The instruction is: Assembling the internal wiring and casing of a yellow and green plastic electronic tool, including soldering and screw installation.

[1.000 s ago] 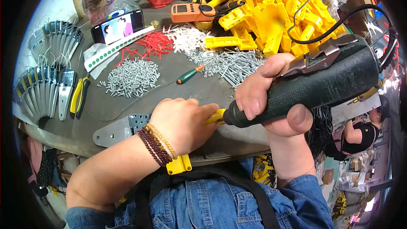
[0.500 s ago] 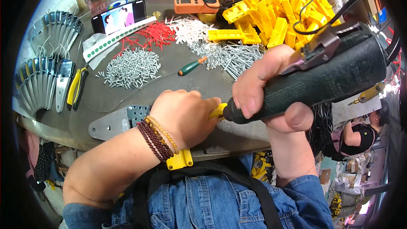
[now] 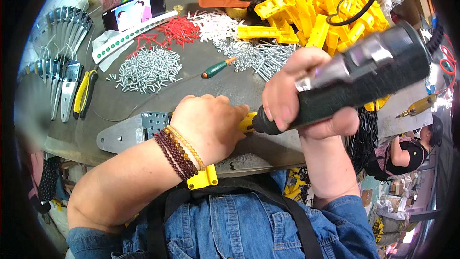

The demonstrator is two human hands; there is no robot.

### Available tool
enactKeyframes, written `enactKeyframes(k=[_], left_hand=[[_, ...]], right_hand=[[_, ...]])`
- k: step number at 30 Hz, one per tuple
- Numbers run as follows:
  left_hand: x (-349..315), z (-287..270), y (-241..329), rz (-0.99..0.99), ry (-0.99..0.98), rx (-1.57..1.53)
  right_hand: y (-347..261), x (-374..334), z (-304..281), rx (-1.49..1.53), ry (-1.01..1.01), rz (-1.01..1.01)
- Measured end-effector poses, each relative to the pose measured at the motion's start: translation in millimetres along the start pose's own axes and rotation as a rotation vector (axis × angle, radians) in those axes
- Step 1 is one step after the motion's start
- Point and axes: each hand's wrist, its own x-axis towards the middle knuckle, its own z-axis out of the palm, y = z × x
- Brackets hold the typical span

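Observation:
My right hand wraps round a black electric screwdriver with a metal lever on its upper side. Its nose touches, or nearly touches, the end of a yellow plastic part. Closed round that part is my left hand, which covers most of it. A yellow end with small holes shows below my left wrist and seems to belong to the same part. Left of this hand lies a flat metal plate with a perforated end, partly behind my wrist. The driver's bit and any screw are hidden.
Piles of short screws, red pins, white pins, long screws and yellow parts cover the far table. A green-handled screwdriver, pliers and a propped phone stand about. Another person sits at right.
The driver's body has turned and tilted slightly, with its metal lever now facing up more. My left hand keeps its hold on the yellow part. The whole view has shifted a little.

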Motion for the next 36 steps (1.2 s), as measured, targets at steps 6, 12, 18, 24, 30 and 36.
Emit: enactKeyframes(k=[6,12,18,24,30,36], left_hand=[[-2,3,-2,-0.030,-0.009,0.000],[-5,17,-7,0.048,0.163,0.005],[-4,26,-14,0.109,0.314,-0.017],[5,4,-8,0.021,0.089,-0.048],[25,-5,-16,-0.132,-0.042,-0.128],[20,-8,-15,-0.165,-0.067,-0.078]], right_hand=[[-14,23,-14,0.155,-0.094,-0.208],[7,24,-14,0.007,-0.006,-0.084],[11,31,-12,-0.019,-0.082,-0.069],[-16,47,-15,0.131,-0.405,-0.065],[-49,64,28,0.360,-0.967,0.033],[-11,31,52,0.355,-0.507,0.004]])
